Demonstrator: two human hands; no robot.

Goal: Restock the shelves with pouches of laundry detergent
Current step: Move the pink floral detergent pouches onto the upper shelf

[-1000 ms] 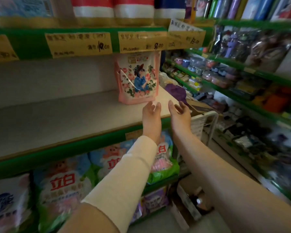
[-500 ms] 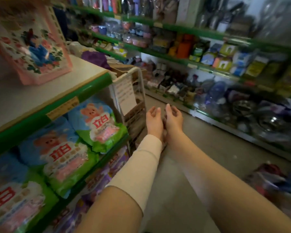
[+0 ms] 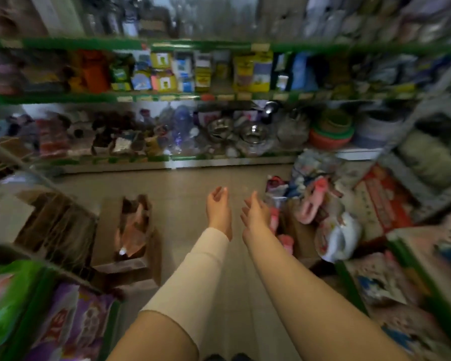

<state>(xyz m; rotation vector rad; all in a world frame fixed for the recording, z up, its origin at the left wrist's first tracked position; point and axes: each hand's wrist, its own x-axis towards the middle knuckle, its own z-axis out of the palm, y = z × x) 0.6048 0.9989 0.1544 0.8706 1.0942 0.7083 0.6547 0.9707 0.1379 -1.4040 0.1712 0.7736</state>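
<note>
My left hand (image 3: 218, 208) and my right hand (image 3: 255, 213) are stretched out side by side over the aisle floor, fingers relaxed, holding nothing. Just right of my right hand lies a heap of pink floral detergent pouches (image 3: 315, 204) on the floor, some blurred. More pouches of the same floral print (image 3: 380, 285) lie at the lower right. Green and purple pouches (image 3: 71, 321) fill a low shelf at the lower left.
An open cardboard box (image 3: 134, 230) stands on the floor left of my hands. A red printed carton (image 3: 380, 201) sits behind the heap. Across the aisle, green-edged shelves (image 3: 182, 97) hold packets, steel bowls (image 3: 253, 132) and plastic basins. Bare tile floor (image 3: 182, 183) lies ahead.
My view has swung right, away from the shelf with the standing floral pouch, toward the aisle floor. Both hands dropped from the shelf edge and now point at the floor beside the heap.
</note>
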